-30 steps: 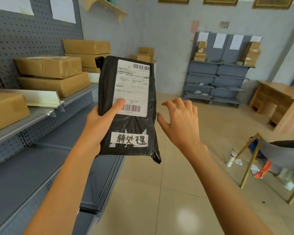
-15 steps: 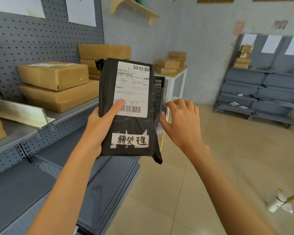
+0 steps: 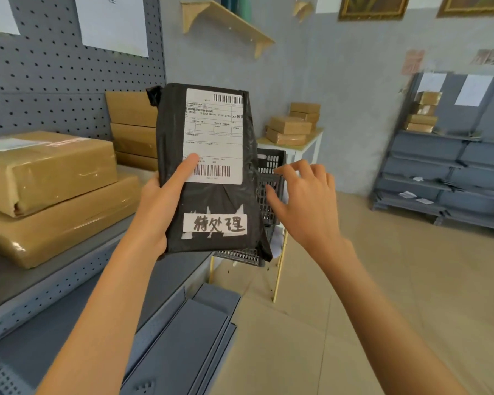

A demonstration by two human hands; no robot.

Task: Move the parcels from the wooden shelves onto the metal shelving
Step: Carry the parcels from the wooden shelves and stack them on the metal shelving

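Note:
My left hand (image 3: 160, 206) grips a black plastic parcel (image 3: 214, 201) upright in front of me, thumb lying across its white shipping label. A handwritten white strip is stuck near the parcel's bottom. My right hand (image 3: 303, 206) hovers just right of the parcel with fingers spread and holds nothing. The grey metal shelving (image 3: 54, 280) with a pegboard back runs along my left and carries stacked brown cardboard boxes (image 3: 54, 178). A wooden wall shelf (image 3: 228, 27) hangs high on the wall ahead.
A black plastic crate (image 3: 271, 172) on a yellow-legged stand sits behind the parcel. A white table (image 3: 300, 146) holds several small brown boxes. More grey shelving (image 3: 445, 172) with boxes lines the far right wall. Loose grey shelf panels (image 3: 188, 337) lie on the floor.
My view has swung left toward the near metal shelving and the crate. The parcel stays in my left hand; my right hand keeps hovering beside it.

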